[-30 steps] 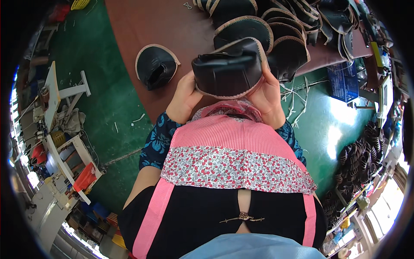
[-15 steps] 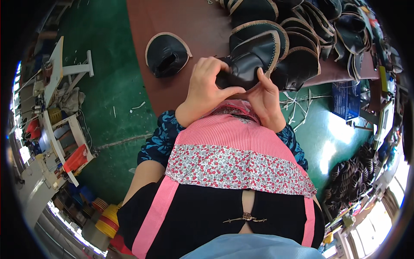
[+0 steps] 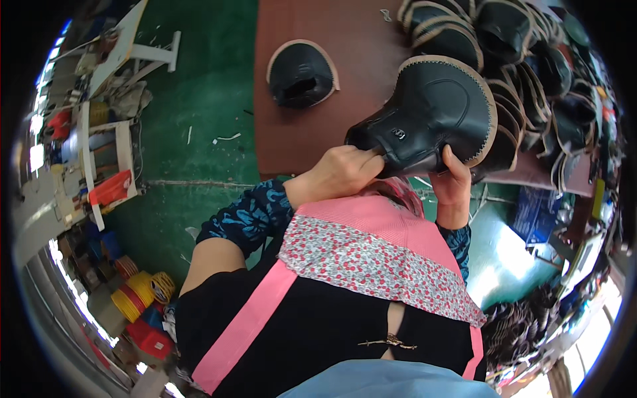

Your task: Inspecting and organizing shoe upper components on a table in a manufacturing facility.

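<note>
A black leather shoe upper with a tan, zigzag-stitched edge is held up in front of me, over the near edge of the table. The fingers of my left hand are closed on its narrow end, the fingertips partly hidden in the opening. My right hand grips the wide end from below, thumb on the outer face and the other fingers hidden behind it. A second black upper lies alone to the left on the red-brown table.
Several more black uppers are heaped along the table's right side. Green floor borders the table. A white-framed workbench stands at the left, and a blue crate is below the table at the right.
The upper has been turned and raised, so its broad outer face and stitched edge show. My left hand has moved down onto its narrow end. The whole view has shifted.
</note>
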Action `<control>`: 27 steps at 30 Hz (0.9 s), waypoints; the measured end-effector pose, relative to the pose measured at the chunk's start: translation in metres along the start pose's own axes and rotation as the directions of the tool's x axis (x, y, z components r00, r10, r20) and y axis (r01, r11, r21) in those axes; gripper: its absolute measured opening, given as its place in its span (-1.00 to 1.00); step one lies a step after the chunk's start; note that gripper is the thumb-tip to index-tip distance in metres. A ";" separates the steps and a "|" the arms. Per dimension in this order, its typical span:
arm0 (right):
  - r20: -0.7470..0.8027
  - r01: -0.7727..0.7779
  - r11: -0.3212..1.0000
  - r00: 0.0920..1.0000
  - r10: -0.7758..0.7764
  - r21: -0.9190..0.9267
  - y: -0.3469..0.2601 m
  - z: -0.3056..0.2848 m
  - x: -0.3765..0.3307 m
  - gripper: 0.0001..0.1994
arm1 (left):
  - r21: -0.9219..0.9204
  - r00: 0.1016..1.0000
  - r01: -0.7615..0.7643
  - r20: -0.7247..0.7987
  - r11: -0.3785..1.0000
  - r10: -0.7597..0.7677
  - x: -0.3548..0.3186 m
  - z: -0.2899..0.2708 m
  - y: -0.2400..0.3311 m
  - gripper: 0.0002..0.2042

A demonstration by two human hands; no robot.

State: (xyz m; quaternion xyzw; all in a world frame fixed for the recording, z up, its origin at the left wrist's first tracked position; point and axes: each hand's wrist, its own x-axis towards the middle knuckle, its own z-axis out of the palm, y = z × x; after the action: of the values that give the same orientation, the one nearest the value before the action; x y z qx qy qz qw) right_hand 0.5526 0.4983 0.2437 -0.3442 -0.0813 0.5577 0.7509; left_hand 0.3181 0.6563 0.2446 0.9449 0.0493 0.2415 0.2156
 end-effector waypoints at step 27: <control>-0.058 -0.052 0.717 0.998 0.016 -0.695 -0.066 -0.022 0.047 -0.68 | -0.229 0.859 0.479 -0.078 0.848 -0.506 0.042 0.020 -0.081 -0.05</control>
State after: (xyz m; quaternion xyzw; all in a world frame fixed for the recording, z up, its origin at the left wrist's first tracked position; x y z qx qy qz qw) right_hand 0.6329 0.5216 0.2548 -0.6157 -0.2604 0.4914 0.5582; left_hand 0.3651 0.7296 0.2124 0.8550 0.2802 0.2452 0.3610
